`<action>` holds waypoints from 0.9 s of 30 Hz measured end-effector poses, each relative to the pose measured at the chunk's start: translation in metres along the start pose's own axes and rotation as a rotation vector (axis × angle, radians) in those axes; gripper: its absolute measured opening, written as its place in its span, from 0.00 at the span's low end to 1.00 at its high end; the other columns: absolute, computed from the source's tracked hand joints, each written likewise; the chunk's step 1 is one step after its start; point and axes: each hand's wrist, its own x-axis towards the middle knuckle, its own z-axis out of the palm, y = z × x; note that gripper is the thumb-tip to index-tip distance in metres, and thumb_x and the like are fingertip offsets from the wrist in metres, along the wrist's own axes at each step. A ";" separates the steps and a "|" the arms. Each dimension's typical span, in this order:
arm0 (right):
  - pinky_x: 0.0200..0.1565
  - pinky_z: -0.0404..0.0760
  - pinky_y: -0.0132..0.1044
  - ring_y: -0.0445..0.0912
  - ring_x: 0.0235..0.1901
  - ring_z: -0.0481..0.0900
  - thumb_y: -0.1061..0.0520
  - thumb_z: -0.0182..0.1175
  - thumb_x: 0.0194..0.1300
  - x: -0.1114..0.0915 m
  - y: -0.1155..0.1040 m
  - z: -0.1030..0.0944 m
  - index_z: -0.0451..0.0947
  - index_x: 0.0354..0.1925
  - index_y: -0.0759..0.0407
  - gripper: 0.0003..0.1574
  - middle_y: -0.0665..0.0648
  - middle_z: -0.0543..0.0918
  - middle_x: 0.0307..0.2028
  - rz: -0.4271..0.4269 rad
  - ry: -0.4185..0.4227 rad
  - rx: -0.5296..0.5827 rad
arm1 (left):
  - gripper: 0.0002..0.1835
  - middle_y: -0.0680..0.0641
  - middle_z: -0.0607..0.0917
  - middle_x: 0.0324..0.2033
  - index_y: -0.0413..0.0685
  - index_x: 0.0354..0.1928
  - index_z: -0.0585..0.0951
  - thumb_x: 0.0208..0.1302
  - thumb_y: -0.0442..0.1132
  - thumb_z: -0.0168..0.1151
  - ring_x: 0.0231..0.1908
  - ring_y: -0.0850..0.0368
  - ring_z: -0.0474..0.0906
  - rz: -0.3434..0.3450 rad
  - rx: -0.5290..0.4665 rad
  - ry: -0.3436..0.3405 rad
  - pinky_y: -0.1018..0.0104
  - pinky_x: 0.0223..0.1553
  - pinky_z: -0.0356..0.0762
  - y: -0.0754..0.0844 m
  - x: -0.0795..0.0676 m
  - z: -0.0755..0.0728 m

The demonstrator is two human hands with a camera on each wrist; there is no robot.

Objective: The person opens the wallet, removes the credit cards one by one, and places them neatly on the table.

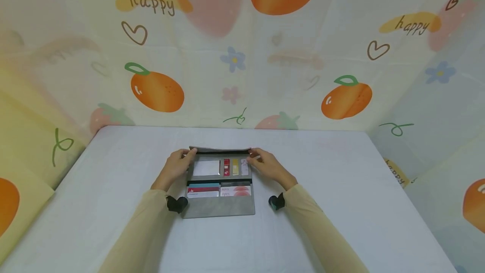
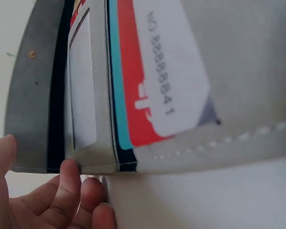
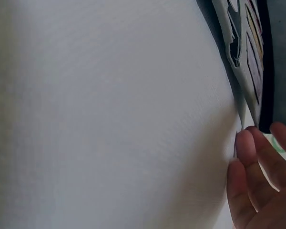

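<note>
A long grey wallet (image 1: 219,210) lies unfolded on the table, its far flap (image 2: 31,107) raised. At the flap's left corner my left hand (image 1: 175,167) holds the edge, thumb on the inner side, fingers at the wallet's side. My right hand (image 1: 270,167) grips the opposite corner; the right wrist view shows its fingers (image 3: 246,145) along that edge. Toward me, one pocket carries a red-and-white card (image 1: 203,194) with a blue one behind it, another a pink-patterned card (image 1: 242,191). Farther up are a white window pocket (image 1: 206,167) and narrow slots with red, yellow and pale inserts.
A white cloth covers the table (image 1: 322,231). Behind it hangs a pale curtain (image 1: 204,108) printed with oranges, strawberries and hearts, and more of this fabric stands at both sides. Each wrist wears a dark strap-like device (image 1: 177,204).
</note>
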 end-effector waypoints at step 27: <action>0.65 0.72 0.57 0.62 0.66 0.71 0.61 0.53 0.70 0.000 0.000 0.002 0.64 0.70 0.63 0.31 0.65 0.68 0.70 -0.126 0.022 0.027 | 0.31 0.29 0.80 0.51 0.44 0.76 0.58 0.73 0.37 0.48 0.49 0.40 0.78 0.132 0.077 -0.094 0.46 0.53 0.77 -0.013 0.004 0.000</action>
